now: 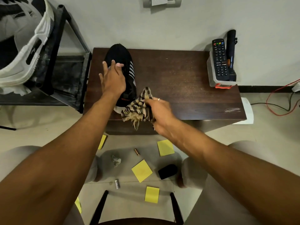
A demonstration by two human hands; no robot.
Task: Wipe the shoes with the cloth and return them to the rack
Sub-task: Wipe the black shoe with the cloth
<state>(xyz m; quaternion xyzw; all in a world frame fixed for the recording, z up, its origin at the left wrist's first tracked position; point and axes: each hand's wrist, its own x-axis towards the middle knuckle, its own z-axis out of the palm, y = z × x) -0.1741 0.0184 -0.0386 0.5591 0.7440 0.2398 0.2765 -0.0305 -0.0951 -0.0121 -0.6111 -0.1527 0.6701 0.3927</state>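
Note:
A black shoe [128,69] with white side stripes stands on the left part of a dark wooden table [186,82], toe toward the wall. My left hand [112,78] lies on top of the shoe with its fingers spread over the laces. My right hand [159,112] grips a checked brown-and-cream cloth [138,108] with a frayed fringe, pressed against the shoe's heel at the table's front edge. A white and black shoe [24,44] sits on the metal rack [65,51] at the left.
A clear plastic box [215,78] with a remote control [220,57] and a dark torch stands at the table's back right. Yellow sticky notes [142,171], batteries, crumpled paper and a black object lie on the floor between my knees. Red and dark cables run at right.

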